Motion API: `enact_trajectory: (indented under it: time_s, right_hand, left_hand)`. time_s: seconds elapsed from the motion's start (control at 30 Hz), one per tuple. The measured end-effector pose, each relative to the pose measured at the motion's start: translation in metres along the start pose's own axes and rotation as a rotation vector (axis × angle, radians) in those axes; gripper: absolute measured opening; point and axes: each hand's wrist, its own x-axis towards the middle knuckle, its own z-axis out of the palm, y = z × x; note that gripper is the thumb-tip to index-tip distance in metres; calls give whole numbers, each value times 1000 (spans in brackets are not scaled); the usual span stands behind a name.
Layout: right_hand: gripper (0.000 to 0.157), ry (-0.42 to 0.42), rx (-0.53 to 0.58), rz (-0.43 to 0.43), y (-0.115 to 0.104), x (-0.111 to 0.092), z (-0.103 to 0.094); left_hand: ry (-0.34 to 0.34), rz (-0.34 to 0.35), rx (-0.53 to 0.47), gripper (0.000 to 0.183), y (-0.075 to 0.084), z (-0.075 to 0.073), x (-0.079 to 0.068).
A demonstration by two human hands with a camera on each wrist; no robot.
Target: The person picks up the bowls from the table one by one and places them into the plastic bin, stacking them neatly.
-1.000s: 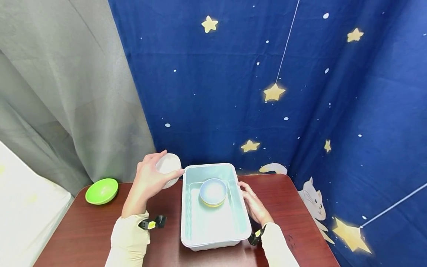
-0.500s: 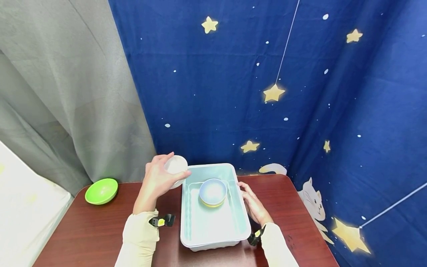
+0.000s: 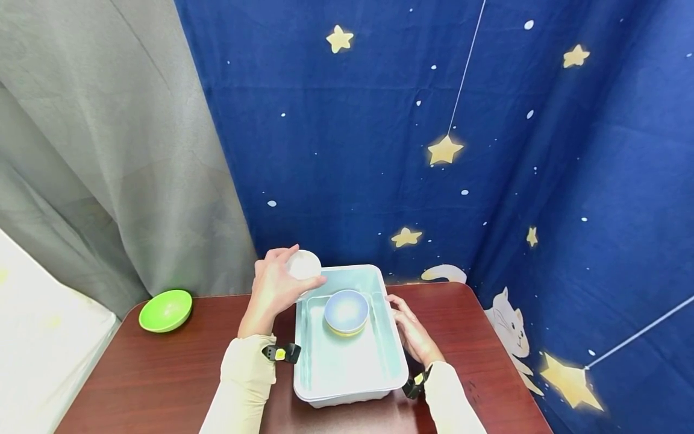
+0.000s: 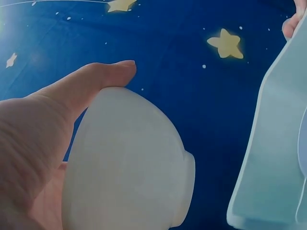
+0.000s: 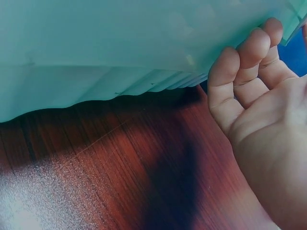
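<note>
My left hand [image 3: 273, 290] holds a small white bowl [image 3: 303, 264] by its rim, thumb on one side and fingers on the other. The bowl is tipped on its side above the back left corner of a pale blue-green plastic bin [image 3: 336, 371]; its footed underside fills much of the left wrist view. Inside the bin, a light blue bowl [image 3: 347, 310] sits stacked on a yellow bowl [image 3: 347, 334], which shows only as a thin edge. Beside the bin's right wall, my right hand [image 3: 414, 335] has loosely bent fingers, with fingertips [image 5: 255, 45] right at the wall.
A green bowl [image 3: 165, 311] stands at the far left corner of the reddish-brown table [image 3: 146, 374]. Behind the table hang a grey curtain [image 3: 141, 150] and a blue curtain [image 3: 347, 150] with stars. Something covered in white [image 3: 43, 349] lies left of the table.
My left hand has carried the white bowl rightward, from left of the bin to over its back left corner. The right hand and the bin have stayed in place.
</note>
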Motion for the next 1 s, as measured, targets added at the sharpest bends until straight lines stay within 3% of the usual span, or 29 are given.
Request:
enact_trajectory:
  time_s: [0.47,1.0]
  right_hand:
    - [49,2,12,0,3,1,1]
    - [45,-37,50,-38,3,0,0]
  left_hand:
    - [20,20,-27,100,2,19,10]
    - [-49,37,-64,100,-1,47,21]
